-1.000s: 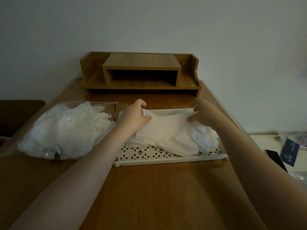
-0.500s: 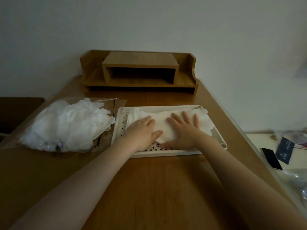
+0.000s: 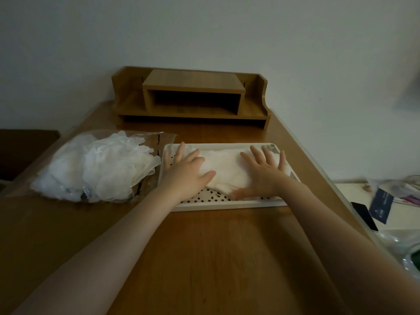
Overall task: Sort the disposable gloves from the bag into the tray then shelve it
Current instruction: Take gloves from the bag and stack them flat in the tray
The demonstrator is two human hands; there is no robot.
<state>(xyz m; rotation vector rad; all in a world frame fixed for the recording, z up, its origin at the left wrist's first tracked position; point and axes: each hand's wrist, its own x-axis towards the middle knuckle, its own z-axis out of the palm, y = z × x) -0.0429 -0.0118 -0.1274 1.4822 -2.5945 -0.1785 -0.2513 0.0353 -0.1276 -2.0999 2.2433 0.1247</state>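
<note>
A white perforated tray (image 3: 227, 203) lies on the wooden table with a flat stack of white disposable gloves (image 3: 225, 167) in it. My left hand (image 3: 186, 171) presses flat on the stack's left end, fingers spread. My right hand (image 3: 263, 173) presses flat on its right end, fingers spread too. To the left of the tray lies a clear plastic bag (image 3: 95, 167) full of crumpled white gloves. A small wooden desk shelf (image 3: 193, 96) stands at the back against the wall.
The table's right edge runs close to the tray. Beyond it, on a lower white surface, lie a black phone (image 3: 366, 215), a dark blue card (image 3: 380, 205) and some plastic bags (image 3: 406, 248). A dark piece of furniture (image 3: 22, 151) stands at the far left.
Both hands laid a glove onto the tray, then slid apart over the stack, the left going left and the right going right.
</note>
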